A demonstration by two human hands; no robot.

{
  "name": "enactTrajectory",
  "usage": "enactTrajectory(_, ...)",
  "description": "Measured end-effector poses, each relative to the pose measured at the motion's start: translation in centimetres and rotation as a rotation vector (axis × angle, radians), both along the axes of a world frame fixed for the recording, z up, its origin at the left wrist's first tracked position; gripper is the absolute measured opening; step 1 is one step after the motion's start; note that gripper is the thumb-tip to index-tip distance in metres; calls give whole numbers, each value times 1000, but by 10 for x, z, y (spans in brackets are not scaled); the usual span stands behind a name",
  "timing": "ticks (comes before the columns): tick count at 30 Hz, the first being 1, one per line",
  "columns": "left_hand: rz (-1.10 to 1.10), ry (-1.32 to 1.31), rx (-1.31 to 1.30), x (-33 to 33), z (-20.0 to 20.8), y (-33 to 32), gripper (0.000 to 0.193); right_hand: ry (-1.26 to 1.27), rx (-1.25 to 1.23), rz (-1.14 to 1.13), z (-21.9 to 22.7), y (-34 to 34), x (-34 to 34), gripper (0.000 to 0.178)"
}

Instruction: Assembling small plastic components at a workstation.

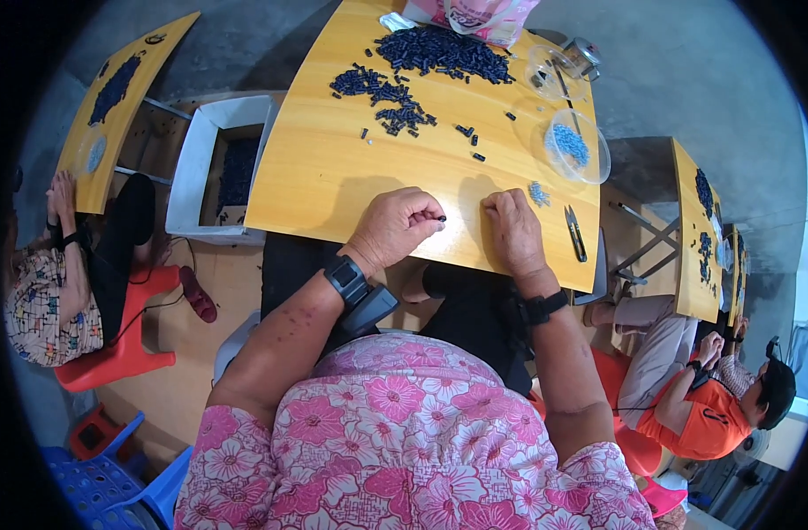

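My left hand is over the near edge of the wooden table, its thumb and forefinger pinching a small black cylindrical piece. To its right my right hand rests on the tabletop with fingers curled downward; whatever its fingertips hold, if anything, is hidden. Just beyond that hand lies a little heap of pale blue bits. Dark-handled thread snips lie to the right of it. Farther back are a large pile of black cylindrical pieces and a smaller scattered group.
Clear plastic tubs, one with blue bits, stand at the right edge beside a metal cup. A pink bag is at the back. On the left, a white box holds black pieces. Other people sit at side tables.
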State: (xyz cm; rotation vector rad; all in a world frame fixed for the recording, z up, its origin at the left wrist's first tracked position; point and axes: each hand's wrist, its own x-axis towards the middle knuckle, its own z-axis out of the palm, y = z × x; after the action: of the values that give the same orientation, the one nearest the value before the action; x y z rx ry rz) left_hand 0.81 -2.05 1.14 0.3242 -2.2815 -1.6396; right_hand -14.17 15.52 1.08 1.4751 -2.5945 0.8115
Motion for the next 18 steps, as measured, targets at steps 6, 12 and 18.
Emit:
enactTrajectory(6,7,-1,0,1,-1,0,9,98,-9,73,5,-1,4,8)
enactTrajectory(12,9,-5,-20,0,1,0,8,116,9,-6,3,1,10,4)
enactTrajectory(18,2,-14,-1,1,2,1,8,95,-29,5,14,-1,16,11)
